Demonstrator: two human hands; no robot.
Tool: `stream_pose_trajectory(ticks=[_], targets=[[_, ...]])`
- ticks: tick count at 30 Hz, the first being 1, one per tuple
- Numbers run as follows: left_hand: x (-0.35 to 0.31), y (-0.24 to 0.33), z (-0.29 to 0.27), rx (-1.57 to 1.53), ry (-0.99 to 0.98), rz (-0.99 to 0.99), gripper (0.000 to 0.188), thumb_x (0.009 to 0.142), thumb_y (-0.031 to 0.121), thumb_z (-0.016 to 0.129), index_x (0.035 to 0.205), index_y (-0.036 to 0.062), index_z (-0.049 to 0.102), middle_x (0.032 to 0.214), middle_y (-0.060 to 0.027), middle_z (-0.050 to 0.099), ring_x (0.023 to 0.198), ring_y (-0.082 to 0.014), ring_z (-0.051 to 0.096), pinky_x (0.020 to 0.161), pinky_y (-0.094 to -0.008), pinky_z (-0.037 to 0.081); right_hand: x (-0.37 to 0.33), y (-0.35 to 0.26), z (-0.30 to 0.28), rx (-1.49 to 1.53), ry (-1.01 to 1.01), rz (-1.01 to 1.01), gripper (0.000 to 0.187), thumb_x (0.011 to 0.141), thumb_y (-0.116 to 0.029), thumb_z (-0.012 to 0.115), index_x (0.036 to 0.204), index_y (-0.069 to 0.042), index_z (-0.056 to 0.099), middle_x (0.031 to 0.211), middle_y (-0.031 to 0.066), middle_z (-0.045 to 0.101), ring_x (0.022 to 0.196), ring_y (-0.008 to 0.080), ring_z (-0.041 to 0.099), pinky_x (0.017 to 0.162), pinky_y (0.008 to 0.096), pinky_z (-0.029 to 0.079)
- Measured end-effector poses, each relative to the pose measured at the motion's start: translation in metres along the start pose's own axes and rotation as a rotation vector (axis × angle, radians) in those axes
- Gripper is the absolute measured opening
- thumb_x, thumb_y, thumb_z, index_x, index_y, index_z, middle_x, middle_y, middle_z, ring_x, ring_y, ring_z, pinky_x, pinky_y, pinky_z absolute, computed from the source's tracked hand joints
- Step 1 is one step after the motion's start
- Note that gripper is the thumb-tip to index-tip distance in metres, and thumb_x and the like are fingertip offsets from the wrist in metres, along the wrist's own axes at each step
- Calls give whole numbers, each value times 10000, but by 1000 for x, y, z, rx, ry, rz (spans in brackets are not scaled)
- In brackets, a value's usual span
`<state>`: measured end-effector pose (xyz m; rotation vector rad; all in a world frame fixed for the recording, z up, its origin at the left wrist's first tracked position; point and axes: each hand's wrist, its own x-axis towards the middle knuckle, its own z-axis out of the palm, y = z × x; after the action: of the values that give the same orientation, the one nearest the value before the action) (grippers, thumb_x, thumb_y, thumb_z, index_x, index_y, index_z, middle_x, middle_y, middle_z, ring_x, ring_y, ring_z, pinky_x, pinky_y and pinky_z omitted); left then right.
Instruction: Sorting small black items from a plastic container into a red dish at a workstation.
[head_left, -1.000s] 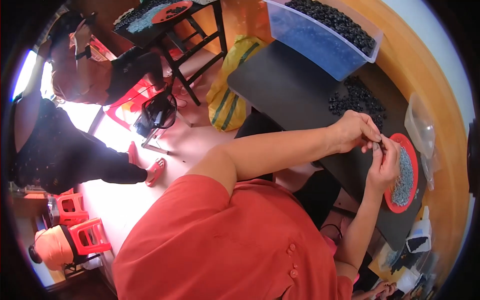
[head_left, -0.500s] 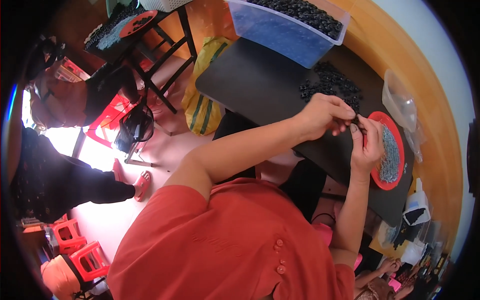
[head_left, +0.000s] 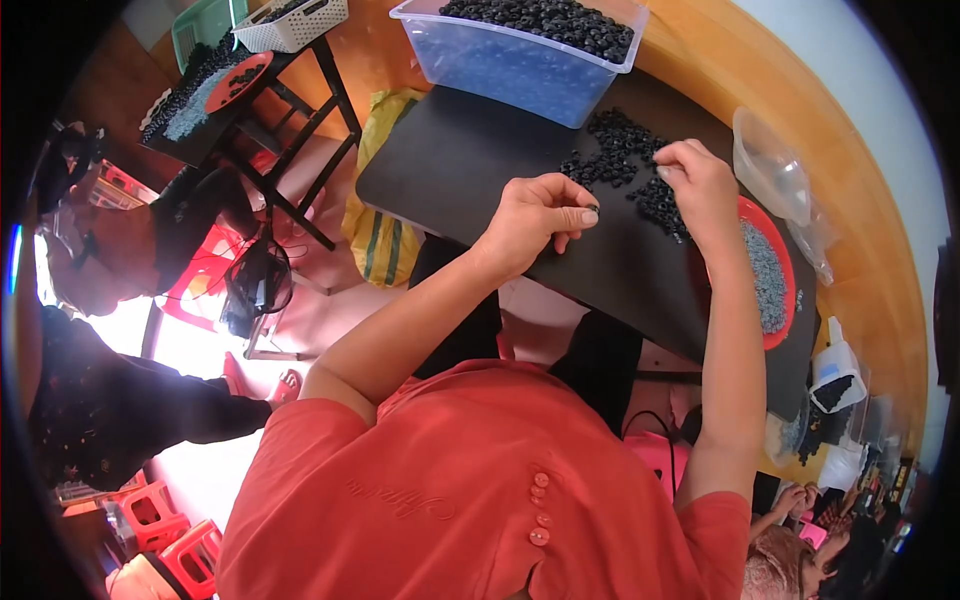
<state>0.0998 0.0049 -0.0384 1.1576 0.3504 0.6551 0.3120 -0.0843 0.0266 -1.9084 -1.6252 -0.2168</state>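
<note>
My left hand (head_left: 535, 222) is over the dark table, thumb and forefinger pinched on a small black part (head_left: 595, 209). Its exact kind is too small to tell. Above the heap of small black parts (head_left: 618, 150), my right hand (head_left: 698, 185) has its thumb and fingertips close together. Whatever those fingers hold, if anything, does not show. Beyond the heap stands a clear plastic tub (head_left: 500, 62) full of similar black pieces. A red plate (head_left: 784, 300) with many tiny grey-blue pieces (head_left: 762, 275) lies at the right, partly behind my right forearm.
The black table (head_left: 440, 160) runs along a wooden wall. At its right edge lies a clear container (head_left: 770, 160) beside a plastic bag. A yellow sack (head_left: 385, 240) rests on the floor. Another person (head_left: 110, 230) sits at the left by a second table; more hands show at lower right.
My hands were together near the red plate and have parted. The left has drawn away leftward with the small black part; the right has reached to the black heap. The view has shifted slightly.
</note>
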Motion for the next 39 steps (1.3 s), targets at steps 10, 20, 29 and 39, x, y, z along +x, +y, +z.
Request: stream_pose_trajectory(ticks=[10,20,29,39], targets=[[-1,1,-5,-87,-26,1,126,823,12,735,904,-51,662,750,-60,626,613,-101,573,490,-222,451,20,32,44,-364,-235,-103,57,790,-82,650,842,-64,663,902,79,646,938,292,615,794,423,445],[1,2,-4,-123,-14,-13,101,873,41,688,906,-44,645,758,-70,626,637,-123,595,511,-233,471,10,27,27,-317,-59,-164,48,803,-24,629,851,-29,631,877,75,630,893,248,616,783,375,445],[28,1,0,-770,14,26,177,971,154,551,995,-18,582,967,-151,635,924,-244,626,853,-385,510,-23,-84,28,286,42,-269,119,810,73,606,912,13,617,879,100,596,817,220,613,734,301,489],[42,-2,11,-841,24,-68,164,966,200,518,967,44,567,999,-171,636,979,-310,626,906,-422,506,-32,-70,66,556,36,56,136,814,61,629,942,17,621,845,101,625,760,208,636,695,309,502]])
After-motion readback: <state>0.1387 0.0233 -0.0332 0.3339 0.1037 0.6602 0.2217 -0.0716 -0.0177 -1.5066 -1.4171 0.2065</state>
